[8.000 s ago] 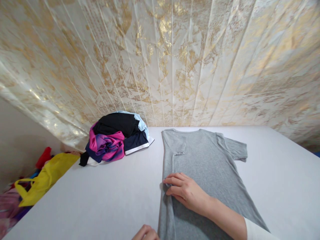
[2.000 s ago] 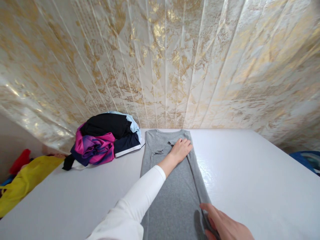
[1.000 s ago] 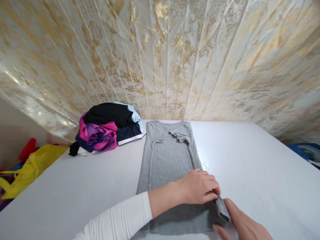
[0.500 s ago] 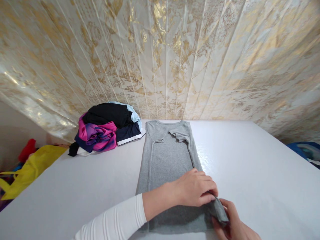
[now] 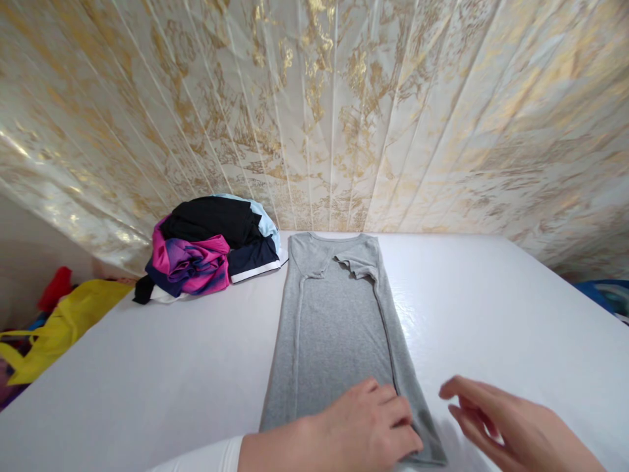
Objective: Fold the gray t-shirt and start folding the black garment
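Note:
A grey short-sleeved T-shirt [image 5: 339, 334] lies on the white table, its neckline at the far end. Both sides are folded in over the middle, and the sleeves point inward near the top. Over the lower right part of the shirt rests my left hand [image 5: 371, 423], its fingers bent a little and laid on the cloth, pinching none of it that I can see. My right hand [image 5: 506, 419] is off the shirt, just right of its lower corner. Thumb and forefinger stand apart there, with nothing between them. The frame cuts off the near hem.
At the back left a pile of clothes [image 5: 211, 223] sits on the white table [image 5: 491, 314], in black, pink-purple, navy and light blue. A yellow bag [image 5: 63, 328] hangs past the left edge. Behind rises a gold-patterned curtain [image 5: 334, 118]. Something blue [image 5: 602, 295] lies beyond the right edge.
My right hand has let go of the shirt's lower right edge and moved right. That edge now lies flat. My left hand has slid nearer and rests on the cloth.

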A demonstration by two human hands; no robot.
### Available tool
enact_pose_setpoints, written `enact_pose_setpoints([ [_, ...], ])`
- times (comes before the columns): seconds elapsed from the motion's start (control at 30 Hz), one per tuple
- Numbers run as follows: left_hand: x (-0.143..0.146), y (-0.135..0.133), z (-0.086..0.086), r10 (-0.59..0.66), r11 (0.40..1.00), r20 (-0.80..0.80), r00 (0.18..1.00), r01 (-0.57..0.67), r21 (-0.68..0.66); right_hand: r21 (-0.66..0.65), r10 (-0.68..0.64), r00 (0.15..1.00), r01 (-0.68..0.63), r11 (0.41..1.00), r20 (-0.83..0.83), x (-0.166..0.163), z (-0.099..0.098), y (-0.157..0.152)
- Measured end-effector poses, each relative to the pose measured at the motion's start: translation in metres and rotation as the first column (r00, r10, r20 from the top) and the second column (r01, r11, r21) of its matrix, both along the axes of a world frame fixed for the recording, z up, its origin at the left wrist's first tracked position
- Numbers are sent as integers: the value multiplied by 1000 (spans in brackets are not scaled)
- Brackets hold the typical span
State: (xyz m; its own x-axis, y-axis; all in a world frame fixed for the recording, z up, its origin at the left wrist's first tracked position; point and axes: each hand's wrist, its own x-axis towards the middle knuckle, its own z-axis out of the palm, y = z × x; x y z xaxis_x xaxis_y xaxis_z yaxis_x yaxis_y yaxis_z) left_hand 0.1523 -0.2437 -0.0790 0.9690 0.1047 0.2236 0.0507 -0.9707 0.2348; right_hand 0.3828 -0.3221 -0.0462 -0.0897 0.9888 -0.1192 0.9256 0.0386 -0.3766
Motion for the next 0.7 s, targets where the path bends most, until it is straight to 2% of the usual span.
enact_pose_setpoints([
  [0.07, 6, -7, -7, -16, 996, 23, 1000, 14, 84, 93, 63, 998, -62, 994, -5, 2, 5, 40],
  [0.17, 18, -13, -19, -18, 987, 78, 997, 5, 162, 265, 155, 987, -161, 951, 44, -6, -6, 106],
  [0.2, 22, -14, -23, -14, 982, 113, 994, -7, 187, 318, 138, 987, -158, 935, 85, -10, -14, 126],
  [0.3, 29, -16, -34, -14, 969, 208, 978, -38, 245, 355, 53, 980, -120, 927, 192, -20, -41, 165],
  [0.4, 29, -17, -44, -18, 973, 208, 978, -31, 231, 367, 0, 969, -93, 926, 245, -23, -66, 175],
  [0.5, 27, -19, -48, 2, 978, 146, 989, -32, 208, 350, 7, 974, -88, 933, 228, -18, -79, 173],
  [0.63, 28, -17, -39, 51, 978, 156, 986, -81, 193, 337, 44, 990, -87, 937, 133, 2, -78, 174],
  [0.7, 29, -11, -32, 53, 966, 197, 979, -100, 239, 366, 18, 994, -55, 929, 104, 14, -74, 179],
])
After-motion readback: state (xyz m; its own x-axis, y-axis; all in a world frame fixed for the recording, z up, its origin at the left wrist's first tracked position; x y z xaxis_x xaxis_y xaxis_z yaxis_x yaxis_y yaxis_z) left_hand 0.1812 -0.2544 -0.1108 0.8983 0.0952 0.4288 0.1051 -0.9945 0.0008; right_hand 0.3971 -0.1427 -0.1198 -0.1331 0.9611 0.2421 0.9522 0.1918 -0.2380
